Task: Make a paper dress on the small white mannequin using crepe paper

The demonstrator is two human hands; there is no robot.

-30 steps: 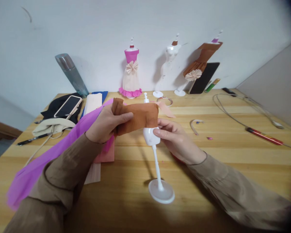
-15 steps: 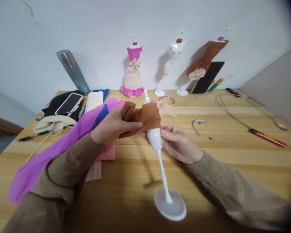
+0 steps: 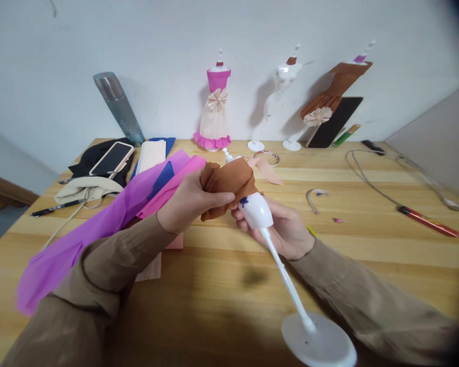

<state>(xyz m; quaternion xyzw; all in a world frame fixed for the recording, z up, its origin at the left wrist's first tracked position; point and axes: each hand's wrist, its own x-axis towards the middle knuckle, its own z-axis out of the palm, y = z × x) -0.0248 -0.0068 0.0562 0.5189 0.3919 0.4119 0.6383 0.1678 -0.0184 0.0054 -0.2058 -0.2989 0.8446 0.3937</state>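
A small white dress-form mannequin [image 3: 260,211] is held tilted above the table, its round base [image 3: 319,341] toward me at the lower right. Brown crepe paper [image 3: 233,178] wraps its upper body and bunches up at the left. My left hand [image 3: 193,201] pinches that bunched paper, thumb on top. Behind the torso, my right hand [image 3: 285,227] grips the mannequin, with some fingertips showing under the paper's lower edge. A dark blue mark shows on the white hip just below the paper.
Behind stand a pink-and-cream dressed mannequin [image 3: 215,112], a bare mannequin [image 3: 285,79] and a brown-dressed mannequin [image 3: 334,86]. Purple paper [image 3: 99,229] runs along the left by a phone [image 3: 112,159] and a bottle [image 3: 118,109]. A red-handled corded tool [image 3: 428,220] lies right.
The mannequin has tilted further, its base swinging right and nearer to me. A blue mark on its hip has come into sight. Both hands keep their hold.
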